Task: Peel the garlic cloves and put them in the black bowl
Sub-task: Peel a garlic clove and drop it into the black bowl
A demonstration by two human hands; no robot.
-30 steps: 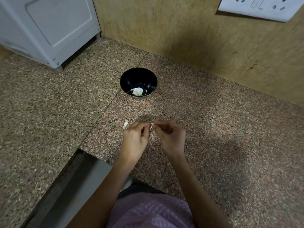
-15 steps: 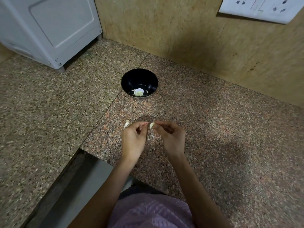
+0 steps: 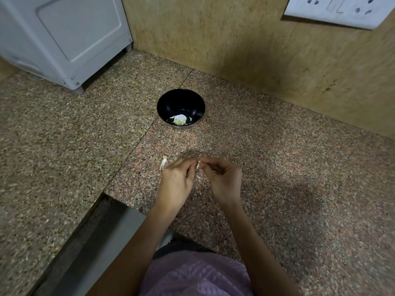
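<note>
Over the counter (image 3: 277,167), short of the black bowl (image 3: 179,101), my left hand (image 3: 175,180) and right hand (image 3: 222,178) both pinch one garlic clove (image 3: 198,164) at the fingertips, mid-peel I judge, so next it must be stripped bare before I reach to the bowl.

Nothing readable here, honestly. White socket plate (image 3: 333,9) up at 1 o'clock, white appliance (image 3: 64,35) at 11, black bowl (image 3: 179,101) at 12: no lettering or logo I can make out on any.
</note>
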